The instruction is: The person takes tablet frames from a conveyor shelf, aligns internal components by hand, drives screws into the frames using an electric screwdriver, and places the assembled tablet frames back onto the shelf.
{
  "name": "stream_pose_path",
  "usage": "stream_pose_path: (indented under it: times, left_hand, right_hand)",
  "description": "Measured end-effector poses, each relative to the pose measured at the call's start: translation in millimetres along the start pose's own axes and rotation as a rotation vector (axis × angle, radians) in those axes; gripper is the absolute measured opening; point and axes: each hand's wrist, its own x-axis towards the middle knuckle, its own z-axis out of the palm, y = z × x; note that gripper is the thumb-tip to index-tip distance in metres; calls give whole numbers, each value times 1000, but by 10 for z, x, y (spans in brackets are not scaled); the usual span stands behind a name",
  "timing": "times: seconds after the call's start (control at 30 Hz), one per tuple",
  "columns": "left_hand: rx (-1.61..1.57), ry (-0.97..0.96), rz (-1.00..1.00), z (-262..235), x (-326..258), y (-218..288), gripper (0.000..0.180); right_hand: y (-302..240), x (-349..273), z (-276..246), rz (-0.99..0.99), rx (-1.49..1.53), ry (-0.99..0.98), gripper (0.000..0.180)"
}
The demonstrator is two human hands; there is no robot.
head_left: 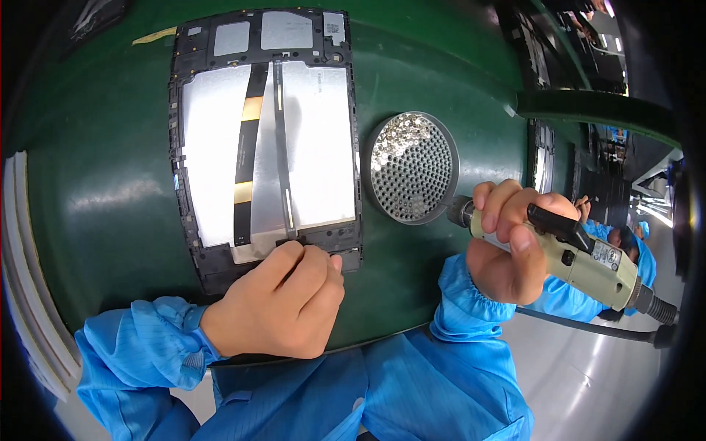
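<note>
A tablet chassis (305,162) lies on the green mat, with a black frame, silvery back plates and dark flex cables (248,151) running down its middle. My left hand (283,301) is closed, fingertips together at the chassis's near edge; whatever they pinch, if anything, is hidden beneath them. My right hand (511,242) is wrapped round a pale green electric screwdriver (585,275), its dark nose pointing left. Between that nose and the chassis stands a round grey screw tray (423,187) full of small holes, with silver screws (401,136) heaped toward its far left side.
A yellowish strip (156,35) sticks out at the chassis's far left corner. Pale rails (37,287) edge the bench on the left. A dark green bar (596,110) crosses at the right. Beyond the screwdriver, another person in blue (646,257) is at work.
</note>
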Motion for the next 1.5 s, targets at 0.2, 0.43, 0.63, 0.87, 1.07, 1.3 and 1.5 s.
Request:
stream_pose_path:
  times: [0.2,0.43,0.63,0.87,1.07,1.3,1.5]
  left_hand:
    - [35,71,15,35,12,-27,16]
    - [17,-54,-33,-31,55,8,13]
    - [-94,-193,-71,-166,97,-203,29]
    - [-137,-163,-172,-43,143,-249,32]
    - [-179,-242,-124,-65,205,-373,29]
    - [-176,-231,-222,47,259,-283,30]
    - [-183,-242,-263,-140,293,-206,30]
  right_hand:
    - [2,11,15,-6,13,-10,37]
    - [20,-7,-2,-29,11,-5,37]
    - [74,17,59,-21,52,11,37]
    - [175,14,49,-4,54,-2,36]
    - [212,-7,-5,51,76,-8,36]
    - [277,24,-94,63,42,-27,35]
    - [78,30,10,112,56,7,35]
